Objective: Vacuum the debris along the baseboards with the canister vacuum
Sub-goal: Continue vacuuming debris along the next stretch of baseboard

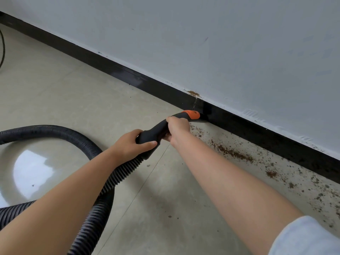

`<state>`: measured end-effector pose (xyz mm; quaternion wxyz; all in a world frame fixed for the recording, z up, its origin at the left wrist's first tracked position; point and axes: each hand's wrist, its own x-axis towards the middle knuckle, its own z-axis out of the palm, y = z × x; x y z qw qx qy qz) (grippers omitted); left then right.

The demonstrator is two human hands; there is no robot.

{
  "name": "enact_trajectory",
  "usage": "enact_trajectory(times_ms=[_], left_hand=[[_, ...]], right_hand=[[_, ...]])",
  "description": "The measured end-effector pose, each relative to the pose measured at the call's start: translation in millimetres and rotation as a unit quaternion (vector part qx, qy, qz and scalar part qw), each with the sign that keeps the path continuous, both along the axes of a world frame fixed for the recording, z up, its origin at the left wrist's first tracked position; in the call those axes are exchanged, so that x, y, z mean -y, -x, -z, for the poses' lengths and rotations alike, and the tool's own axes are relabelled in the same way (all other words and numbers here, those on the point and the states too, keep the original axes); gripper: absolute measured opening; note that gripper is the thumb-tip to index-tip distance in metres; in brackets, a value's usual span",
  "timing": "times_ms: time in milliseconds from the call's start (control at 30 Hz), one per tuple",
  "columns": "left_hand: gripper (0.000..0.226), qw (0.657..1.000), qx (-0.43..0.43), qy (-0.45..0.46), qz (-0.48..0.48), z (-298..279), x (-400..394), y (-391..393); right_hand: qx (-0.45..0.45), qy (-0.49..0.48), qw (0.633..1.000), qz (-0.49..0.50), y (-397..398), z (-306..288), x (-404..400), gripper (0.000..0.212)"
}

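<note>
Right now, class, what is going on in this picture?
A person is vacuuming along a wall. Both hands grip the black vacuum handle with the orange collar: the left hand at the rear by the black ribbed hose, the right hand further forward. The tip sits at the black baseboard. Brown crumbly debris covers the pale tiled floor to the right.

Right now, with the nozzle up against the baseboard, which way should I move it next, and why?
Probably draw the nozzle to the right along the baseboard. Both the left hand and right hand already grip the handle, and the brown debris lies in a band on the floor just right of the nozzle, while the floor to its left looks mostly clean.
</note>
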<state>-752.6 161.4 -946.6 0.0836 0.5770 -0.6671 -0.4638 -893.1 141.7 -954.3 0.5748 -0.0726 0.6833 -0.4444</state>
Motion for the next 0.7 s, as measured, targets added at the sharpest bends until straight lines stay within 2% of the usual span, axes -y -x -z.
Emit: enact_trajectory(times_ms=[333,500,700], left_hand=[[0.035,0.996,0.058,0.045,-0.051,-3,-2,-57],[0.037,0.993,0.099,0.05,-0.031,-1,2,-70],[0.047,0.98,0.175,0.092,0.035,7,6,-48]], right_hand=[[0.026,0.014,0.994,-0.103,-71,3,25,0.017],[0.058,0.025,0.994,-0.091,-83,13,29,0.04],[0.082,0.027,0.995,-0.046,-55,25,30,0.034]])
